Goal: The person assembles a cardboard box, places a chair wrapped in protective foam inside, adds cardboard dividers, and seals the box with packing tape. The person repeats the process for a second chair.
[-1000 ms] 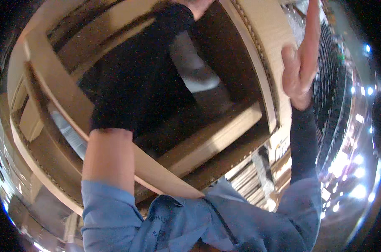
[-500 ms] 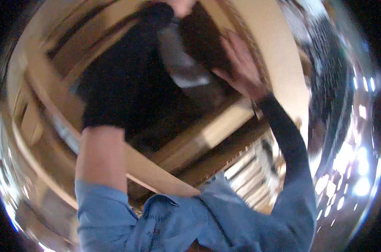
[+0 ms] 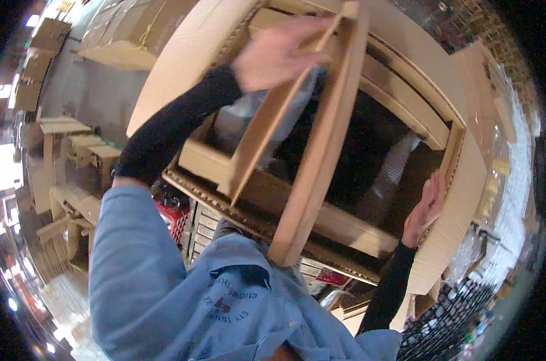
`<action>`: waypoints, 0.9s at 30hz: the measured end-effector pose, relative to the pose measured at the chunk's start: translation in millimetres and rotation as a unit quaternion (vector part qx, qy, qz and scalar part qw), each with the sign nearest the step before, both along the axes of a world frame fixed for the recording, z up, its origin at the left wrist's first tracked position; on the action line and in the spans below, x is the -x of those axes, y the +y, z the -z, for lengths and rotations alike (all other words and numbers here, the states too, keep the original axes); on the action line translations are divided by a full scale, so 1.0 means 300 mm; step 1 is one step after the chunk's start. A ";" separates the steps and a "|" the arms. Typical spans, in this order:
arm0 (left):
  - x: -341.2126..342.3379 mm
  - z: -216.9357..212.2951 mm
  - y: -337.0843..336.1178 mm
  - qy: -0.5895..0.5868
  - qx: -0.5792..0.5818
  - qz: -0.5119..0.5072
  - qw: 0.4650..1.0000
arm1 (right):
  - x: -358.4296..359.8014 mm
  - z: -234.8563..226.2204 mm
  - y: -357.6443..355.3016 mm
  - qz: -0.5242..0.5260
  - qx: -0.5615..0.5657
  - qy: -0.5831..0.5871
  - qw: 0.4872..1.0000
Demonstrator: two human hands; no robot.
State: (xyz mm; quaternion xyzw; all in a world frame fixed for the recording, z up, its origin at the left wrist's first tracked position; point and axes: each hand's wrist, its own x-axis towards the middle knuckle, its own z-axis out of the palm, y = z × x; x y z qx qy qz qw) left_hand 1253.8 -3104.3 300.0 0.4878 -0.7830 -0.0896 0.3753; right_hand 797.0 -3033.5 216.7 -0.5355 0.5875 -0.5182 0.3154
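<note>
A large open cardboard box stands in front of me, its flaps folded outward. Something black, partly covered by clear plastic, lies inside among cardboard strips. Across the opening, from near my chest to the far side, runs a long folded cardboard piece, tilted. My left hand is at its far left part; motion blur smears the fingers, so their hold is unclear. On the box's right inner wall lies my right hand, fingers stretched out and holding nothing.
Stacked cartons stand at the far left, one tied with yellow string. More cardboard pieces lie on the left. A dark mesh-like surface shows at the lower right, beside plastic-wrapped goods. Below the box's near edge are pale slats.
The view has swung round and steadied. My left hand, formerly reaching deep over the box, is now at the long cardboard piece. The right hand remains by the right wall, now nearer to me.
</note>
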 end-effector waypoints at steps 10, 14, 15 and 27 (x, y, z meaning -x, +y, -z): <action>0.025 0.496 0.721 0.303 -0.325 -0.083 0.892 | -1.104 0.030 -0.201 -0.232 -0.265 -0.279 0.893; -0.134 0.330 0.787 0.661 -0.496 0.101 0.554 | -1.172 0.001 -0.162 -0.325 -0.377 -0.482 0.721; -0.161 0.314 0.808 0.711 -0.523 0.157 0.442 | -1.199 0.001 -0.155 -0.337 -0.360 -0.440 0.750; -0.354 0.206 1.070 0.201 -0.066 -0.298 0.931 | -1.594 0.118 -0.197 -0.227 -0.251 -0.265 0.903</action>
